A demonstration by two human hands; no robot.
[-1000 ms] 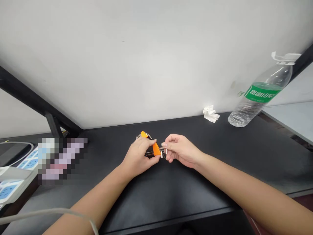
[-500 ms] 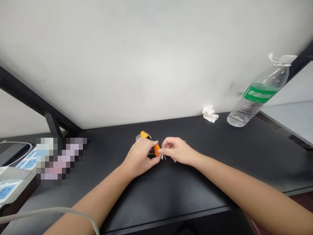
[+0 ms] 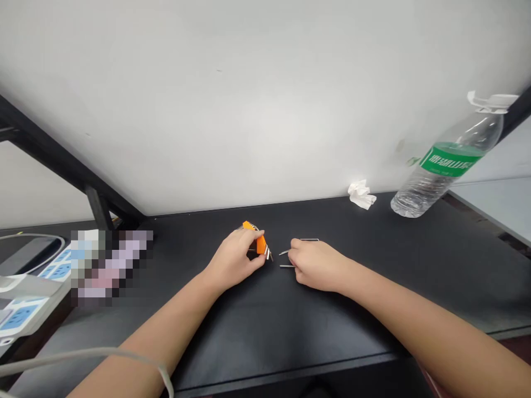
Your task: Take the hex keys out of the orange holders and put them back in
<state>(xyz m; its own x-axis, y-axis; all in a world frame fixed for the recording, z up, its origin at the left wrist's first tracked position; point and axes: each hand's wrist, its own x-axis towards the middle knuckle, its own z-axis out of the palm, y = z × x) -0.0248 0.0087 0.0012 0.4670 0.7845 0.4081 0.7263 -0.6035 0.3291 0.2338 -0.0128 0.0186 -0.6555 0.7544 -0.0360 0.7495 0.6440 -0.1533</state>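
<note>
My left hand is closed around an orange holder with metal hex keys sticking out of it, held just above the black table. My right hand rests on the table to the right of it, fingers curled over thin loose hex keys. One key pokes out toward the holder, another lies behind the hand. A small gap separates the two hands.
A clear water bottle with a green label stands at the back right, a crumpled white tissue beside it. White power strips and a grey cable lie at the left. A white wall rises behind the table.
My right hand has drawn away from the orange holder and come down on the table with loose keys under it. My left hand stays on the holder, shifted slightly back.
</note>
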